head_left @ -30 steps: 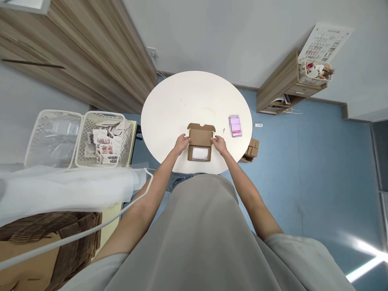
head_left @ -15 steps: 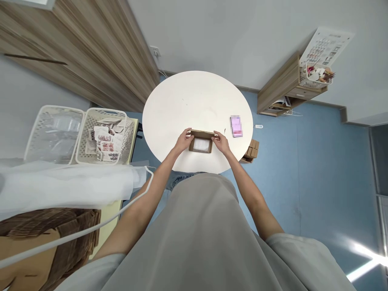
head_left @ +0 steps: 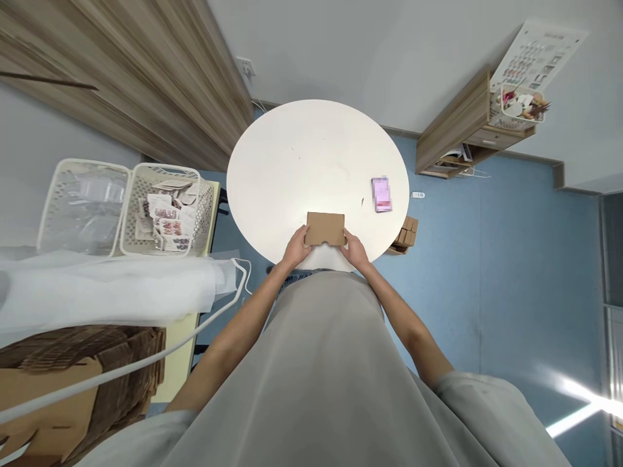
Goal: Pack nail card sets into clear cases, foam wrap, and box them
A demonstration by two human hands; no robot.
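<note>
Room: blue floor (head_left: 448, 272), pale wall (head_left: 341, 52), and a wood-grain cabinet (head_left: 160, 71) beyond the baskets.
White table (head_left: 302, 143): rounded top, a few small dark marks on its surface.
Brown carton (head_left: 326, 229): on the near part of the table, between the hands — lid down over the top, notch at the middle of the near edge.
Left hand (head_left: 296, 248): grasping the carton's left end.
Right hand (head_left: 355, 248): grasping the carton's right end.
Pink item (head_left: 382, 194): lying near the table's right edge (pixelated, contents unreadable).
Small boxes (head_left: 407, 235): grouped beside the table, lower right.
Left side: two white baskets (head_left: 204, 214), one holding printed packets (head_left: 170, 224), the other clear bags (head_left: 95, 211); nearer, a white roll (head_left: 107, 285) and stacked flat cardboard (head_left: 48, 395).
</note>
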